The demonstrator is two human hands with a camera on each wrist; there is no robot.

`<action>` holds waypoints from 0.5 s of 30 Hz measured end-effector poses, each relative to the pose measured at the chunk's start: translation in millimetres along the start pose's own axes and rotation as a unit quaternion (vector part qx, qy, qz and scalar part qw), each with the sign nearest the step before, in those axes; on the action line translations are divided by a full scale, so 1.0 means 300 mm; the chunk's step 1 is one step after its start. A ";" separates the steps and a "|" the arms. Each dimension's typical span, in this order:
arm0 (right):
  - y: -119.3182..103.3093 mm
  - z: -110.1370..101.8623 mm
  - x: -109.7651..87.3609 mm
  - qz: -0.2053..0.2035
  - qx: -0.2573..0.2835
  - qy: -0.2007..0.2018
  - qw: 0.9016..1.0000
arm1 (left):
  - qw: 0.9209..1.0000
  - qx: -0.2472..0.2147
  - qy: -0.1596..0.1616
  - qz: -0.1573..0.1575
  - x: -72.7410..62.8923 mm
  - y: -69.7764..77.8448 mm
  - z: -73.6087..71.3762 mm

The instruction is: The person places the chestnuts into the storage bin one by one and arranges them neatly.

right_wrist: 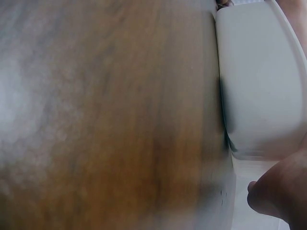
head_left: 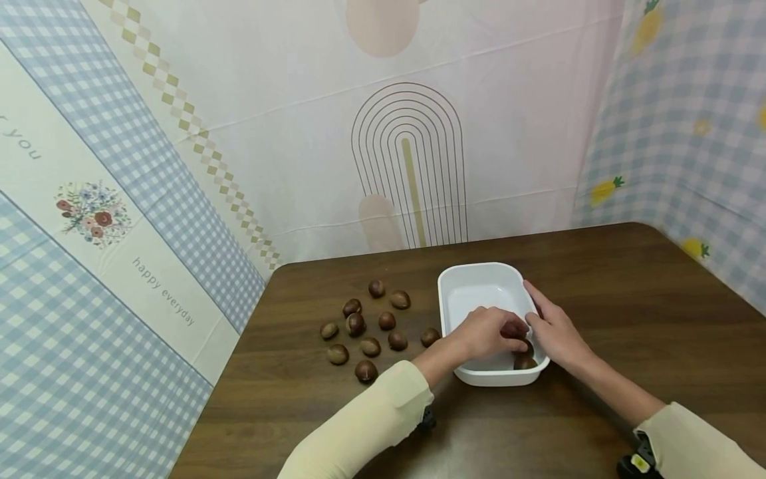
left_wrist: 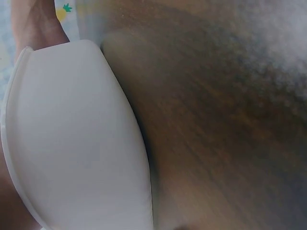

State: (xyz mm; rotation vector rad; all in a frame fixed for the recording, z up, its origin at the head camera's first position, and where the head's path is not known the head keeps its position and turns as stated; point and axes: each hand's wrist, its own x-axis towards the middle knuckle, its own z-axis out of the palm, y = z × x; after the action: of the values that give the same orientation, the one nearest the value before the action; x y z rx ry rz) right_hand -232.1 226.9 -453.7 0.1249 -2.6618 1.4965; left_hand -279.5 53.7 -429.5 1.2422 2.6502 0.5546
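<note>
- White rectangular tray [head_left: 499,379], on brown wooden worktop [head_left: 634,299]; right hand [head_left: 556,336], fingers gripping it, probably steadying.
- Round brown chestnuts [head_left: 524,362], tray's near-right corner; left hand [head_left: 487,332], fingers curled, hold unclear.

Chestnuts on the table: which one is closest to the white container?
The rightmost loose chestnut, just left of the white container; the other loose ones lie farther left.

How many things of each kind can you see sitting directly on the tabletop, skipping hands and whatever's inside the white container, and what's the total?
Loose chestnuts: 11
White container: 1
Total in view: 12
</note>
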 end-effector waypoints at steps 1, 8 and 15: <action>0.000 0.000 0.000 -0.001 -0.001 0.001 1.000 | 1.000 0.000 0.001 -0.001 0.000 0.000 0.000; -0.002 -0.001 -0.001 -0.002 -0.004 0.005 1.000 | 1.000 -0.008 0.009 0.000 0.002 -0.006 -0.004; 0.000 -0.001 0.001 -0.002 -0.003 0.000 1.000 | 0.998 -0.053 0.003 0.019 -0.003 -0.025 -0.026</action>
State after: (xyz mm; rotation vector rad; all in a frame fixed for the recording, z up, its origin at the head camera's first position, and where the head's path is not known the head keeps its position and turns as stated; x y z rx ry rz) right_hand -232.3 227.2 -453.4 0.1285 -2.6638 1.4883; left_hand -286.6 46.4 -425.2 1.2640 2.5710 0.6964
